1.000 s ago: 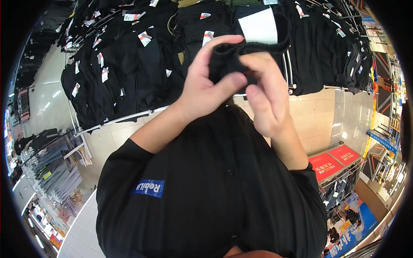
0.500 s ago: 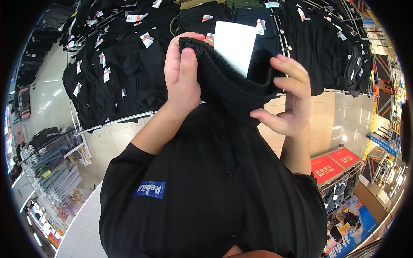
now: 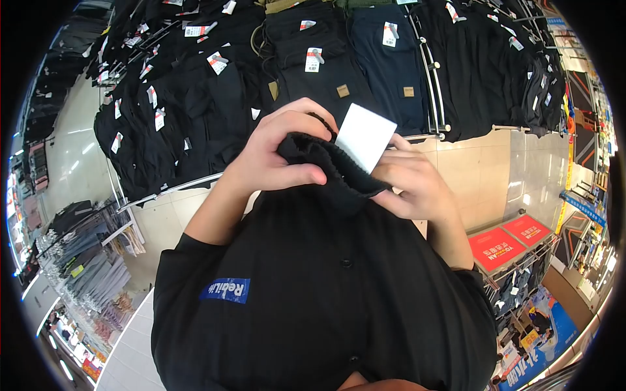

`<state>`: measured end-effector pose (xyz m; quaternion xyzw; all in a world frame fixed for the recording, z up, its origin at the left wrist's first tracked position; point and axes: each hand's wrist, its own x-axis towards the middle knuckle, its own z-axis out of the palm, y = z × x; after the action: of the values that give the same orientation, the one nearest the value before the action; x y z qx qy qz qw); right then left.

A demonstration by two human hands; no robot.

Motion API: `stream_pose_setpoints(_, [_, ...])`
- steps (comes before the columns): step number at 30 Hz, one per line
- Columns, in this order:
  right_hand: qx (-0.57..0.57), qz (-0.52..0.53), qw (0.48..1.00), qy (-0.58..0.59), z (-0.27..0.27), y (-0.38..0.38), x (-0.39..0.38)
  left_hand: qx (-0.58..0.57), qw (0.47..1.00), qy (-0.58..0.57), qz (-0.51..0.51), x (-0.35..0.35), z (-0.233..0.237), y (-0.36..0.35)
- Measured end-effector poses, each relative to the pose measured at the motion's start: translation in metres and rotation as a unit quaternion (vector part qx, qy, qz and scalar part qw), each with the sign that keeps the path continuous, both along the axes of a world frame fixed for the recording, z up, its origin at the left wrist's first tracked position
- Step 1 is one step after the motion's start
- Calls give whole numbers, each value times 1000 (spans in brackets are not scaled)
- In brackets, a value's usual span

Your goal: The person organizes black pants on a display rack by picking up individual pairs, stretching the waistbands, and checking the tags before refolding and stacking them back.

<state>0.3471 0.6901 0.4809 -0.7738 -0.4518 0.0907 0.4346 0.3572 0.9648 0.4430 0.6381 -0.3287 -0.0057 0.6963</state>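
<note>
A black garment [image 3: 345,195] with a gathered, stretchy edge hangs in front of my chest, its opening facing up. My left hand [image 3: 280,146] grips its left edge, thumb in front and fingers curled over behind. At the right end of the opening, my right hand [image 3: 414,182] pinches the edge between thumb and fingers. A blank white card [image 3: 366,137] sticks up out of the opening, tilted to the right, close to my right fingers. Its lower end is hidden inside the cloth.
Racks of dark trousers with tags [image 3: 319,72] stand ahead, edged by a metal rail [image 3: 173,190]. Navy trousers [image 3: 389,65] hang among them. Grey garments [image 3: 91,267] are at the lower left, red signs [image 3: 499,251] at the right.
Both hands and the garment have moved down toward my chest. My hands are closer together, the opening is narrower, and my right fingers have closed on the edge.
</note>
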Motion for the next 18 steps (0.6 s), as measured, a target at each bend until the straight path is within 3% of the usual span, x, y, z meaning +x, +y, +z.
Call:
stream_pose_setpoints(3, [59,-53,997,-1,-4,-5,1,47,997,-58,-33,2,4,9])
stream_pose_setpoints(5, [89,-52,993,-60,4,-5,4,69,996,-31,-39,-3,18,8])
stream_pose_setpoints(7, [87,-56,991,-88,7,-7,6,141,982,-9,-125,-3,27,6])
stream_pose_setpoints(9, [64,-61,980,-178,9,-9,6,149,978,33,-140,-8,23,4])
stream_pose_setpoints(11, [69,-68,977,-190,8,-11,5,237,956,47,-166,-12,18,5])
stream_pose_setpoints(13, [39,7,989,-140,14,-19,5,238,961,-12,-137,-13,14,8])
stream_pose_setpoints(15, [4,23,994,-111,23,-19,0,326,924,-174,-98,-9,22,17])
stream_pose_setpoints(18, [-47,79,989,-115,32,-27,0,303,925,-208,-94,-2,23,35])
